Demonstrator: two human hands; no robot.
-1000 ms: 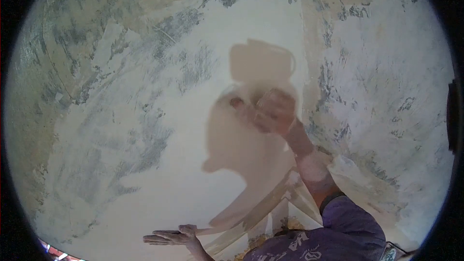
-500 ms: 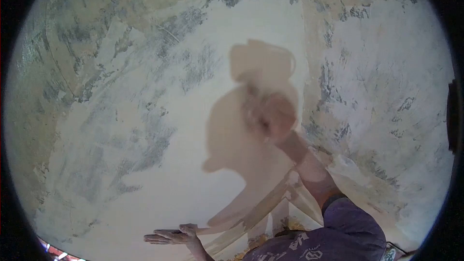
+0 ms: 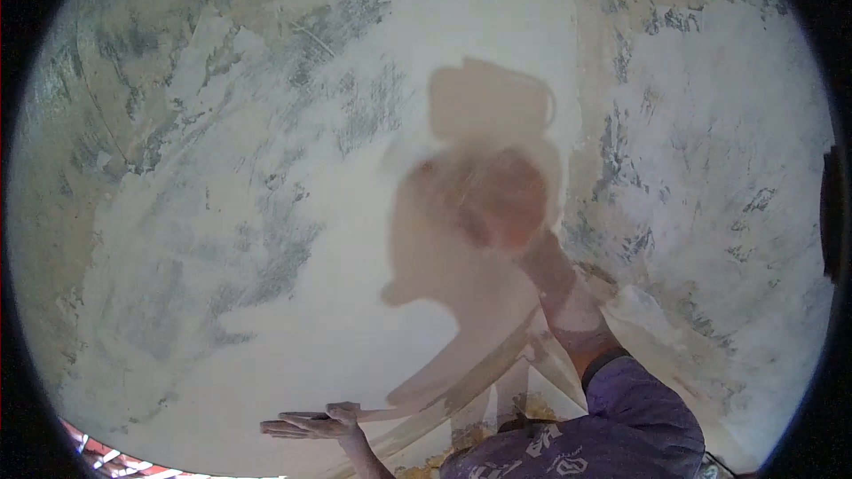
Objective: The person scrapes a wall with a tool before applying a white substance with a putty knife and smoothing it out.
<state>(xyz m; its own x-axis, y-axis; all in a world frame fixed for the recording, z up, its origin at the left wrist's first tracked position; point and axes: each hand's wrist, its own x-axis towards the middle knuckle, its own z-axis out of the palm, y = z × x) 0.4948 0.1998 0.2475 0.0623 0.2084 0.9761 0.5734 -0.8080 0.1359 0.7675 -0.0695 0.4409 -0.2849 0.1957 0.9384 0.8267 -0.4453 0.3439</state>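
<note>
**Two hands at a plastered wall**

One wall (image 3: 266,319) fills the view, coated with pale plaster, with grey patches showing through above and to both sides. One dark shadow (image 3: 461,257) of a person's head and arm falls near the middle of the wall.

Two hands are in view. The right hand (image 3: 493,195) is raised against the wall at the upper part of the shadow. It is blurred, so I cannot tell whether it is open or closed, or whether it holds anything. Its forearm runs down and right from the shadow to one purple sleeve (image 3: 621,426) at the bottom edge.

The left hand (image 3: 311,424) is below and left of the shadow, near the bottom edge. It is open and flat, palm facing up, fingers together and pointing left, holding nothing I can make out.

Left of the shadow lies a broad stretch of smooth plaster. Right of it, a vertical seam divides the smooth area from rougher, streaked plaster.
</note>
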